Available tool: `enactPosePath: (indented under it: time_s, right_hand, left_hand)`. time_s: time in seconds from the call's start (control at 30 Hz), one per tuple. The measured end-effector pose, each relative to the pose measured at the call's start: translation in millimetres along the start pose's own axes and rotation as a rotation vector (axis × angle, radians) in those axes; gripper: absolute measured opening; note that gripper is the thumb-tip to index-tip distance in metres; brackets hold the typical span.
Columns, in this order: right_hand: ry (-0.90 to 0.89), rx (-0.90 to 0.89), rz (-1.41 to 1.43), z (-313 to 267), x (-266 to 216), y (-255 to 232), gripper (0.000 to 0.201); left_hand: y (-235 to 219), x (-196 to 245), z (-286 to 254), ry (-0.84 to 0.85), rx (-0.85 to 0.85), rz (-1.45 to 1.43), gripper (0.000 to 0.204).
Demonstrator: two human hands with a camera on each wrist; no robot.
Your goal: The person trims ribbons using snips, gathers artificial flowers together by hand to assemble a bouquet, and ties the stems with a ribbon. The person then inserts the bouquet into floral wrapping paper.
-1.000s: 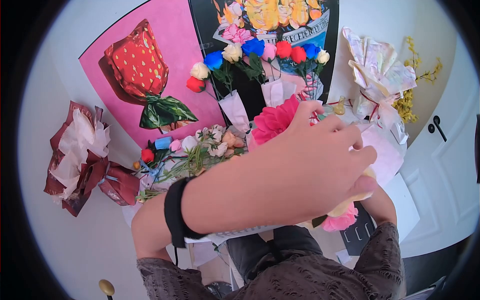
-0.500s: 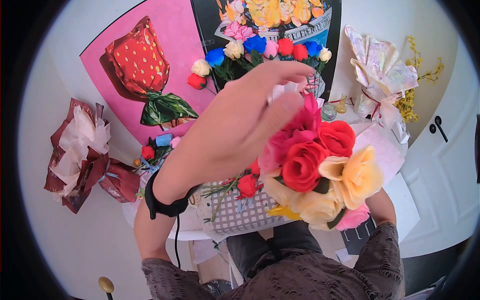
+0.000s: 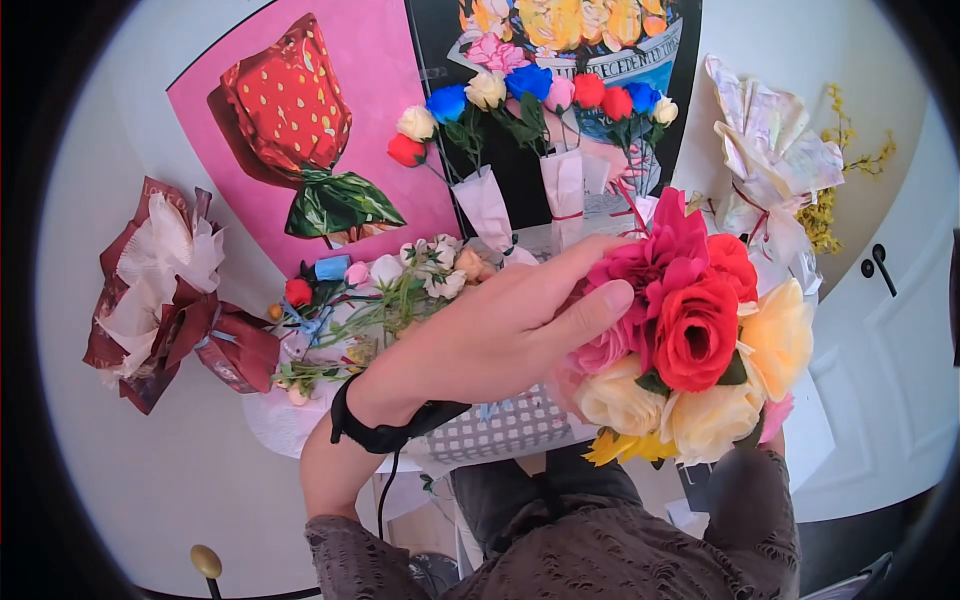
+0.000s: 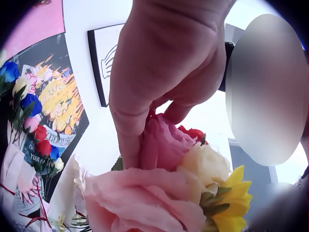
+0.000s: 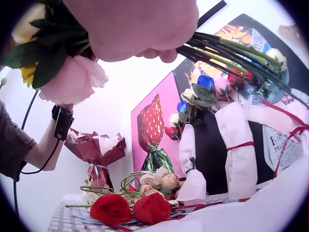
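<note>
A bouquet of artificial flowers [image 3: 695, 335] in red, cream, magenta, pink and yellow fills the right middle of the head view. My right hand [image 5: 140, 29] grips its bundled green stems [image 5: 231, 55] just below the blooms, as the right wrist view shows; in the head view the blooms hide this hand. My left hand [image 3: 500, 325] lies against the bouquet's left side, its fingers and thumb fairly straight at the magenta flower [image 3: 672, 255]. In the left wrist view its fingers reach down beside a pink rose [image 4: 166, 142], above a larger pale pink bloom [image 4: 140, 198].
Loose flowers [image 3: 440, 275] lie on the table at the left, and red roses [image 5: 111, 209] rest on a checked cloth [image 3: 490, 430]. Paper-wrapped roses [image 3: 485, 205] stand against posters at the back. A maroon-wrapped bouquet [image 3: 190, 310] is at far left, a pale wrapped one [image 3: 775, 165] at back right.
My left hand came off the bouquet's top, swung left, and now touches its left side. The bouquet has shifted right, with its blooms facing up more fully in view.
</note>
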State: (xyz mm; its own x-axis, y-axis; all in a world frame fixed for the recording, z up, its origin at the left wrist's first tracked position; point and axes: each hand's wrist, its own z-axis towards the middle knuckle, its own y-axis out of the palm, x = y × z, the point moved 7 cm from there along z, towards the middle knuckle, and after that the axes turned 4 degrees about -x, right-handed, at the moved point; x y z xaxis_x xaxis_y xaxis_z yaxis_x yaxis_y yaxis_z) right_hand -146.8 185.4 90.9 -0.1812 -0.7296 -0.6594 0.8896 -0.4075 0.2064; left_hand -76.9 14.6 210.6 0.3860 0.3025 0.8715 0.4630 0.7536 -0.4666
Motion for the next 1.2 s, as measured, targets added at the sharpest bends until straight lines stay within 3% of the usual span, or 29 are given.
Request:
enactPosePath:
  time_s: [0.2, 0.3, 0.4, 0.47, 0.53, 0.6, 0.73, 0.8, 1.03, 1.2]
  right_hand:
    - [-0.023, 0.01, 0.009, -3.8, -4.8, -1.2, 0.023]
    - [-0.037, 0.017, 0.01, -7.6, -9.3, -1.3, 0.023]
    - [-0.054, 0.018, 0.013, -8.1, -12.3, -1.2, 0.024]
    - [-0.067, 0.021, 0.014, -8.5, -14.4, -1.0, 0.024]
    - [-0.08, 0.024, 0.013, -9.0, -16.7, -0.6, 0.024]
    - [-0.09, 0.022, 0.013, -8.5, -19.1, -0.4, 0.025]
    - [-0.115, 0.018, 0.007, -6.4, -26.5, -2.7, 0.025]
    - [-0.125, 0.023, 0.005, -8.1, -30.0, -3.9, 0.025]
    - [-0.148, 0.007, 0.049, -6.5, -27.5, -1.1, 0.027]
    - [-0.16, -0.013, 0.082, -2.8, -25.3, 1.2, 0.027]
  left_hand:
    - [-7.9, 4.7, -0.7, -0.016, -0.051, 0.129, 0.044]
    - [-18.7, 4.9, 10.6, -0.03, -0.07, -0.059, 0.049]
    - [-33.9, 4.8, 22.1, -0.158, -0.005, 0.016, 0.057]
    - [-46.4, 0.8, 36.5, -0.084, 0.157, -0.049, 0.062]
    - [-42.2, -3.3, 53.6, -0.029, 0.17, -0.12, 0.064]
    - [-25.6, 1.0, 69.7, 0.092, 0.037, -0.623, 0.067]
    - [0.5, 20.0, 70.8, 0.14, -0.077, -0.674, 0.068]
    - [3.8, 23.3, 66.7, 0.087, -0.029, -0.889, 0.065]
    - [-10.5, 0.9, 63.0, 0.168, 0.044, -1.122, 0.058]
    - [-48.0, -24.1, 42.1, 0.26, 0.222, -1.06, 0.06]
